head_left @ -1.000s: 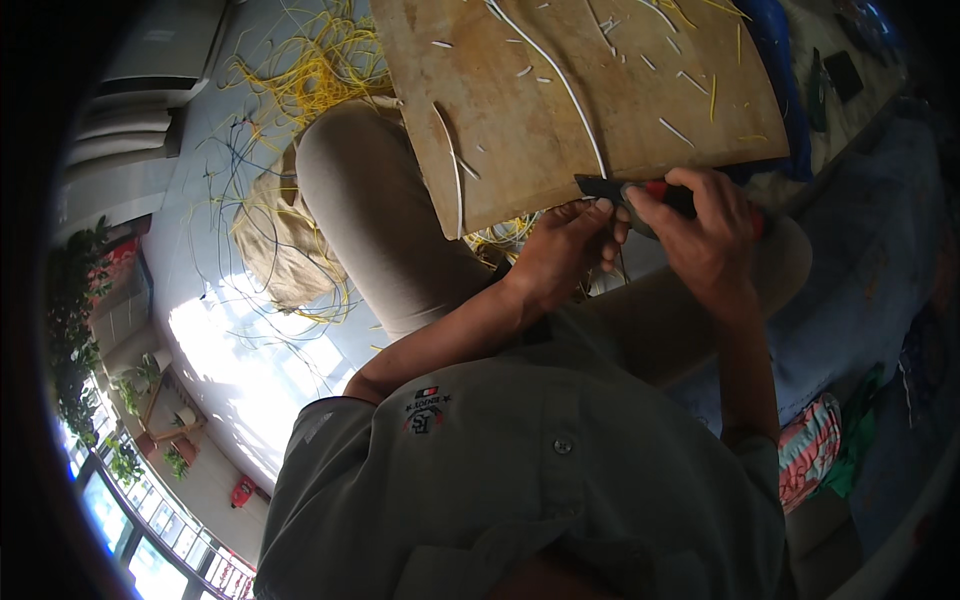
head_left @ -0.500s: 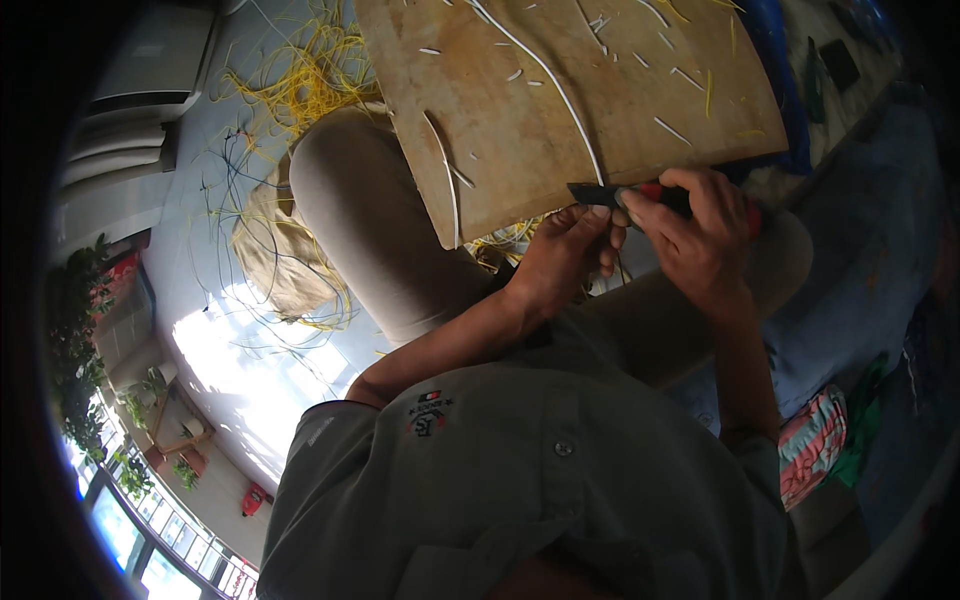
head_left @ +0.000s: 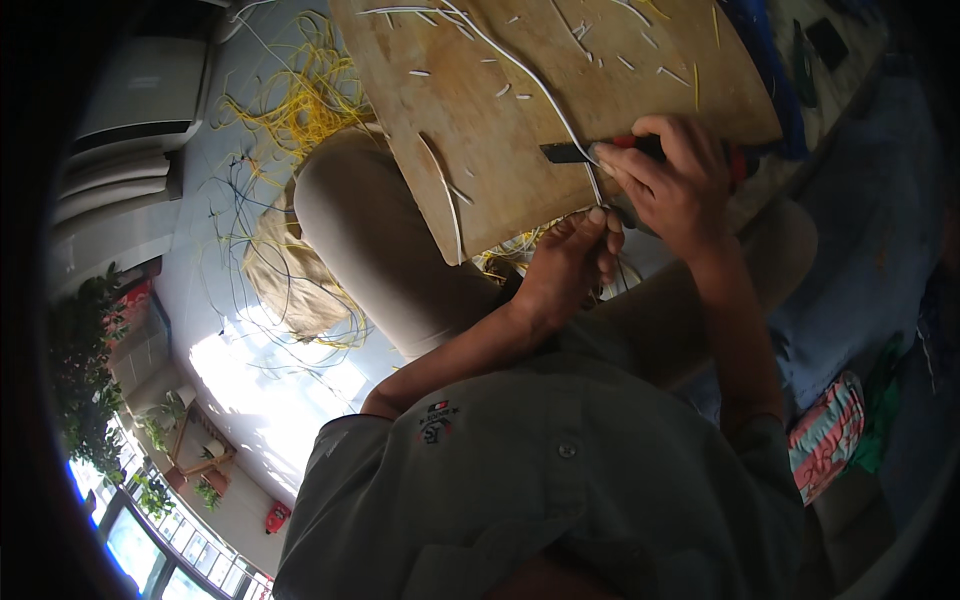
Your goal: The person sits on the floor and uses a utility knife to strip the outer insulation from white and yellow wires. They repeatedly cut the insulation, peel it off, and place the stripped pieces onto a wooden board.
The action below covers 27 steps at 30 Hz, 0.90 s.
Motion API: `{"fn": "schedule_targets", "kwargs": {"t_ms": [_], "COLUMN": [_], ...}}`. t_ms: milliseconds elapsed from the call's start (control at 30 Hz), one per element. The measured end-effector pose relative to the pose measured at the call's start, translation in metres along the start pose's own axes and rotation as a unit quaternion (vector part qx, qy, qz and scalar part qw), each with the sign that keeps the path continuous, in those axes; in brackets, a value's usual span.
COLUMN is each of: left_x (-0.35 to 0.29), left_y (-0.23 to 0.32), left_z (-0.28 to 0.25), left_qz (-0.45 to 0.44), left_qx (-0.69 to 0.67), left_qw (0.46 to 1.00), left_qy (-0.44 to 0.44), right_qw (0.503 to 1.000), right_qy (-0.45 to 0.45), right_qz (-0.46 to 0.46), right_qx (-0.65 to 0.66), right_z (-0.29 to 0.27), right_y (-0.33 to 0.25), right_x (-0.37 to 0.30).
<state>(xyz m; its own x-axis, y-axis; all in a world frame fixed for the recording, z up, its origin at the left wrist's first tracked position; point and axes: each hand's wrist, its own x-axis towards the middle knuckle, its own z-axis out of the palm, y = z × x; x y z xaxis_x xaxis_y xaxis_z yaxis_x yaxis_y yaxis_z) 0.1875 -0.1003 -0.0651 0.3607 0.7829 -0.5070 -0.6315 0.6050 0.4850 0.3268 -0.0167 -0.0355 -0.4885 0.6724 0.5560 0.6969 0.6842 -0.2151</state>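
A long white cable (head_left: 537, 77) runs across the wooden board (head_left: 500, 150) down to its near edge. My left hand (head_left: 575, 250) pinches the cable's near end between thumb and fingertips, just off that edge. My right hand (head_left: 675, 180) is closed round a utility knife with a red and black handle. The knife's dark blade (head_left: 566, 153) lies across the cable, a little farther up than my left fingertips. My right thumb presses close to the cable beside the blade. A thin dark strand hangs below my left fingers.
Short white offcuts (head_left: 420, 72) and a few yellow bits lie scattered over the board. A tangle of yellow wire (head_left: 310, 105) spreads on the floor at left, beside a tan sack (head_left: 290, 275). Blue plastic (head_left: 775, 90) lines the board's right side. Potted plants (head_left: 85, 360) stand far left.
The knife and my right hand have moved up along the cable, away from my left fingertips. My left hand keeps its pinch. The board has shifted slightly in view.
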Motion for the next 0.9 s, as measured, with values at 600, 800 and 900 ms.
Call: {"fn": "schedule_targets", "kwargs": {"t_ms": [600, 800, 900], "left_x": [-0.01, -0.013, -0.022], "left_y": [0.003, -0.013, -0.008], "left_z": [0.004, 0.002, 0.004], "left_qz": [-0.059, -0.072, -0.095], "left_qx": [0.042, 0.057, 0.125], "left_qw": [0.995, 0.992, 0.981], "left_qy": [-0.063, -0.089, -0.111], "right_qw": [0.997, 0.994, 0.995], "right_qy": [-0.013, -0.081, -0.076], "right_qz": [0.005, -0.042, -0.025], "right_qx": [0.074, 0.056, 0.054], "right_z": [0.025, -0.014, -0.014], "right_y": [0.034, -0.001, -0.002], "right_x": [0.085, 0.027, 0.009]}}
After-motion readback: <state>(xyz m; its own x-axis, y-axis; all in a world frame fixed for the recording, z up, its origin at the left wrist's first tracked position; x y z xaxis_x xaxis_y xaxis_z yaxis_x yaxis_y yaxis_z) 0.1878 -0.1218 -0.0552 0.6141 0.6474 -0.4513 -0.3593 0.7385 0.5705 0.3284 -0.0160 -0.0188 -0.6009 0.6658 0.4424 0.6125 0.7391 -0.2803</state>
